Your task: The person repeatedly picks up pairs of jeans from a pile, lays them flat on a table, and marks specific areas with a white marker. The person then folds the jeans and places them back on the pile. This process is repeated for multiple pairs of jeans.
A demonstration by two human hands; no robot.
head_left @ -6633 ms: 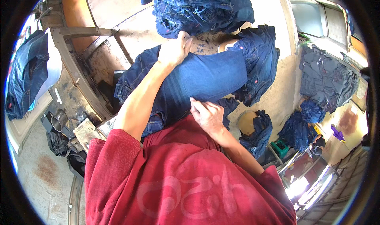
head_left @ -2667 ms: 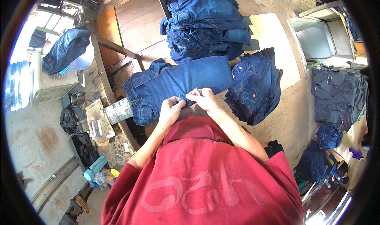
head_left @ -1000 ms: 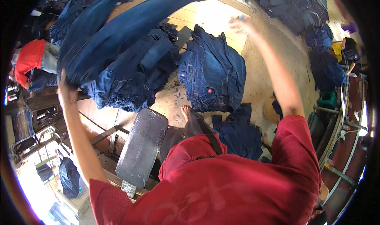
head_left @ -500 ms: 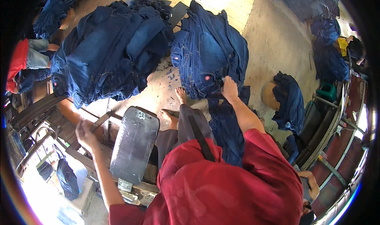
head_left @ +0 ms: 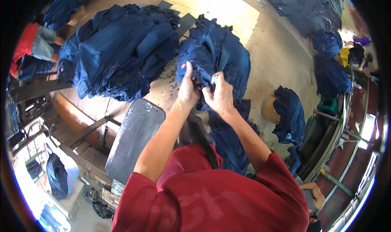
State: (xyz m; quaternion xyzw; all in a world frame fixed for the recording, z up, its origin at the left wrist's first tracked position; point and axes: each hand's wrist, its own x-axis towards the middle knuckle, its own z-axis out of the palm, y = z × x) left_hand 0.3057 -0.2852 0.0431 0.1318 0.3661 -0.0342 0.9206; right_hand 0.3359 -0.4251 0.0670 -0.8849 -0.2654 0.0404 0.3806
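Observation:
Both my hands are at the near edge of a pile of dark blue denim garments (head_left: 234, 56) in front of me. My left hand (head_left: 188, 88) is closed on a bunched denim garment (head_left: 199, 62), its thumb pointing up beside a small red patch. My right hand (head_left: 220, 94) grips the same cloth just to the right, fingers curled in. A small pale glint shows by its fingertips, too small to name. The palms and the cloth between the hands are partly hidden. More denim (head_left: 228, 138) hangs down below my right forearm.
A larger denim heap (head_left: 118, 52) lies to the left. Near my left arm is a worn dark padded bench (head_left: 132, 138). On the right, denim drapes over a round stool (head_left: 269, 109), with a green plastic stool (head_left: 328, 105) beyond. Other people sit at both sides.
My left hand has swung from the far left over the bench to the garment and taken hold. My right hand has drawn inward and nearer, and the pile's top cloth is now folded and bunched.

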